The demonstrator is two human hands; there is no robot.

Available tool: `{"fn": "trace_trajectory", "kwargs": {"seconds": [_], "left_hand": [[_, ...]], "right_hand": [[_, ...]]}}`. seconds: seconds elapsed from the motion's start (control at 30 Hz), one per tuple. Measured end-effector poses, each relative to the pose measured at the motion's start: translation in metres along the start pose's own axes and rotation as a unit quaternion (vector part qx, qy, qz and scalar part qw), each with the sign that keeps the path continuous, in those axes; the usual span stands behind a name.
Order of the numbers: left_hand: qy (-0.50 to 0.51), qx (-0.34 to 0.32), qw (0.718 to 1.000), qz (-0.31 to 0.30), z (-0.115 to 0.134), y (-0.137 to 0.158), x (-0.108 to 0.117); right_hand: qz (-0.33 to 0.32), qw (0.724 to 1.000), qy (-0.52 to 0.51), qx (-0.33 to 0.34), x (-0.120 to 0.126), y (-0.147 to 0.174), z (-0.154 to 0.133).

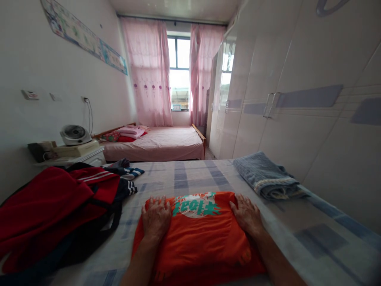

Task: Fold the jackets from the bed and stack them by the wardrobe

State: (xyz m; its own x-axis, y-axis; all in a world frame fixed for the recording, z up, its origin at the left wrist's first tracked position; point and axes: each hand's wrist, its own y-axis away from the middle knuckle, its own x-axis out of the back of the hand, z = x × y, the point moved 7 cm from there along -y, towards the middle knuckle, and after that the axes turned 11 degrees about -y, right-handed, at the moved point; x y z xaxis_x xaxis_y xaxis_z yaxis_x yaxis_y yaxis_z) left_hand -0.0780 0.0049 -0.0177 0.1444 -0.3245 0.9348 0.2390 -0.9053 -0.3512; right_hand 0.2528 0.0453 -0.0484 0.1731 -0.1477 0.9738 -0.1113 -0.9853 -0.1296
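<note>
Both hands flat on a folded orange shirt, low in the frame's centre.

The left hand (155, 219) and right hand (247, 216) press palm-down on the orange shirt (196, 238), fingers (239, 203) spread wide and holding nothing — the shirt lies on the checked bed (190, 174), between a red jacket (56, 206) at lower left and folded jeans (266, 176) at right. To flatten it well, I judge that even pressure outward from the printed logo (195, 206) suits best — keeping the edges square.
</note>
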Motion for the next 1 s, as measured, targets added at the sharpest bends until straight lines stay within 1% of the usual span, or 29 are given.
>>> {"fn": "trace_trajectory", "kwargs": {"seconds": [0.13, 0.33, 0.4, 0.5, 0.67, 1.0], "left_hand": [[-0.005, -0.007, 1.0, -0.001, 0.001, 0.0, 0.002], [-0.021, -0.014, 1.0, -0.008, 0.001, -0.001, -0.002], [-0.025, -0.012, 1.0, -0.009, 0.0, -0.001, -0.004], [-0.031, -0.014, 0.999, -0.016, 0.001, -0.001, -0.004], [-0.047, -0.023, 0.998, -0.029, 0.003, 0.0, -0.002], [-0.046, -0.033, 0.998, -0.02, 0.002, 0.001, -0.007]], "right_hand": [[0.004, 1.0, -0.011, -0.007, 0.001, 0.0, 0.001], [-0.009, 1.0, -0.012, -0.007, 0.002, 0.0, 0.0], [-0.001, 1.0, -0.023, -0.01, 0.002, -0.001, 0.001], [0.018, 0.999, -0.033, 0.004, 0.002, -0.002, 0.001], [0.028, 0.999, -0.04, 0.011, 0.001, -0.002, 0.002], [0.031, 0.998, -0.022, 0.058, 0.016, 0.006, -0.009]]}}
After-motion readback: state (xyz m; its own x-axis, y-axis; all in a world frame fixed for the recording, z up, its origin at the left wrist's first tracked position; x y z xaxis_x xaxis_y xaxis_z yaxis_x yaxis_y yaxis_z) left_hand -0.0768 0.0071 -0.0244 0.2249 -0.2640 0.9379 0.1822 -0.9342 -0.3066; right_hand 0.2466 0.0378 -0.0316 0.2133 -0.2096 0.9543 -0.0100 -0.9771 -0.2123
